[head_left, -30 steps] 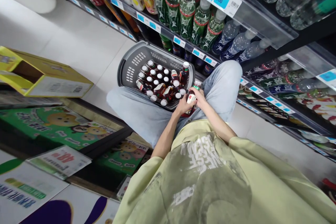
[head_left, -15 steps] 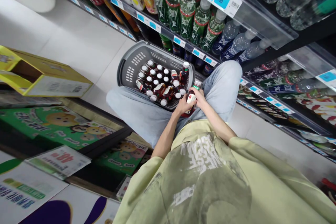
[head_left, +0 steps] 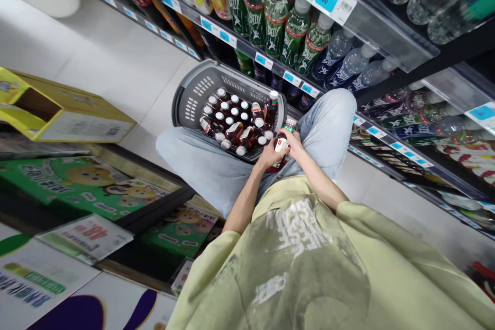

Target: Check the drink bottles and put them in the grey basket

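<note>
Between my knees, my left hand (head_left: 268, 155) is closed around the lower part of a small dark bottle (head_left: 281, 146) with a white label. My right hand (head_left: 295, 144) wraps the same bottle from the other side, its fingers bent over it. Just above my fingers shows a clear piece with a green band (head_left: 290, 127); whether it belongs to this bottle I cannot tell. Left of my hands stands a grey shopping basket (head_left: 199, 87). Inside are several dark red bottles (head_left: 233, 134) with white caps, some upright, others lying tilted.
Shelves of green-labelled drink bottles (head_left: 276, 20) and blue-labelled bottles (head_left: 335, 54) rise beyond the basket, with a price rail (head_left: 247, 49) along the edge. A yellow carton (head_left: 85, 108) and green boxes (head_left: 69, 185) flank my left side. My legs (head_left: 204, 165) enclose the near side of the basket.
</note>
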{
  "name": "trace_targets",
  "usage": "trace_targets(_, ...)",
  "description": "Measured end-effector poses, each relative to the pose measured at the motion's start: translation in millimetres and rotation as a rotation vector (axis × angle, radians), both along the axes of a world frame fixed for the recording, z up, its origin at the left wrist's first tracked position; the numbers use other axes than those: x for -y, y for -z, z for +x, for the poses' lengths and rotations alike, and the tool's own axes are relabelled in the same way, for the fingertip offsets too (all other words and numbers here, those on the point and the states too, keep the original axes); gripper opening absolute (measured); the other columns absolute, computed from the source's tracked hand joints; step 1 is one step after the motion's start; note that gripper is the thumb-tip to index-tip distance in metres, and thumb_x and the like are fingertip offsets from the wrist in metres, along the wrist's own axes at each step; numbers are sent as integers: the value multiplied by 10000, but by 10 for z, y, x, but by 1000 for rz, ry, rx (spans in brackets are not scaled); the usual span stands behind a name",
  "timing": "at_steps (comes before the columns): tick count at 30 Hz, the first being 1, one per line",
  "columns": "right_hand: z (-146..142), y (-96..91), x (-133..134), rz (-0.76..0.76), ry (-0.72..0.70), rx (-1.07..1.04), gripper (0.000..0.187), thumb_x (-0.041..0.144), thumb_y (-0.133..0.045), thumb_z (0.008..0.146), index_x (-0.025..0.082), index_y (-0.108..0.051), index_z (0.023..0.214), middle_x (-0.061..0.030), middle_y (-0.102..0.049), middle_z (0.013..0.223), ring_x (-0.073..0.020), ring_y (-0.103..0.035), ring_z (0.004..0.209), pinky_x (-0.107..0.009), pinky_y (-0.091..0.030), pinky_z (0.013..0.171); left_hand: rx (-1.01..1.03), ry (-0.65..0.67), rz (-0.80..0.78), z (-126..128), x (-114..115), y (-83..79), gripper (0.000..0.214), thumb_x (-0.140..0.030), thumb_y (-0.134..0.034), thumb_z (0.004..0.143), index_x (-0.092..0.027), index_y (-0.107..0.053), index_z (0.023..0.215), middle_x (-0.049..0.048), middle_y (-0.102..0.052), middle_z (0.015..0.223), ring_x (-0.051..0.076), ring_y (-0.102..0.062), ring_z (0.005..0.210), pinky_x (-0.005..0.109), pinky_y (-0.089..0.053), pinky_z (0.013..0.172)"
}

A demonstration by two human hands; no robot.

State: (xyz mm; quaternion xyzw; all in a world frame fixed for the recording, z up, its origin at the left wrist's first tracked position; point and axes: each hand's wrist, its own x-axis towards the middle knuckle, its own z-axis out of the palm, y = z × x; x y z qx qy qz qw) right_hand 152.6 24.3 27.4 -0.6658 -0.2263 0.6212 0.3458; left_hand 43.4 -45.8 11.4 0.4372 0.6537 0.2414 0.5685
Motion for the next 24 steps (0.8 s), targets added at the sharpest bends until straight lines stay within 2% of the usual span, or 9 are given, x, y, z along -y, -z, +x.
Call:
trace_targets(13,-3,-2,-1,14,-78,47,129,312,-751,768,212,-674,792,10,-708,767,-171,-682,733,-267,-589,702,11,26,-7,-52,1,14,635,-514,-848,901,-134,-639,1364,172,-790,1244,365,-759,1150,470,-598,1074)
trace_targets(15,-12,-24,20,42,-122,55,169,347,-760,768,206,-675,808,-2,-714,786,-179,-679,748,-278,-581,709,44,65,5,-135,16,-9,561,-542,-781,957,-150,-655,1338,160,-789,1234,360,-754,1146,474,-593,1076)
trace_targets(17,-21,-43,51,111,-236,63,244,417,-778,777,202,-681,841,-18,-736,826,-195,-689,790,-296,-580,741,61,68,58,-230,47,-32,450,-557,-643,1047,-165,-677,1265,151,-775,1221,345,-737,1156,472,-579,1088)
trace_targets(19,-34,-52,87,203,-370,83,328,494,-790,787,199,-700,900,-31,-764,882,-212,-705,847,-318,-583,802,8,-10,151,-308,88,-52,410,-544,-533,1101,-168,-680,1167,153,-745,1190,326,-711,1152,468,-560,1096)
trace_targets(21,-53,-52,123,275,-459,133,382,541,-785,806,201,-713,962,-37,-782,923,-229,-718,891,-343,-581,864,-83,-129,252,-353,126,-68,403,-544,-511,1117,-171,-661,1102,147,-708,1143,301,-686,1109,457,-550,1083)
trace_targets(24,-89,-52,179,330,-562,207,395,545,-782,846,199,-717,1025,-52,-798,957,-256,-735,927,-367,-580,903,-126,-275,368,-373,144,-92,394,-559,-528,1127,-182,-636,1163,122,-681,1139,262,-666,1071,413,-552,1042)
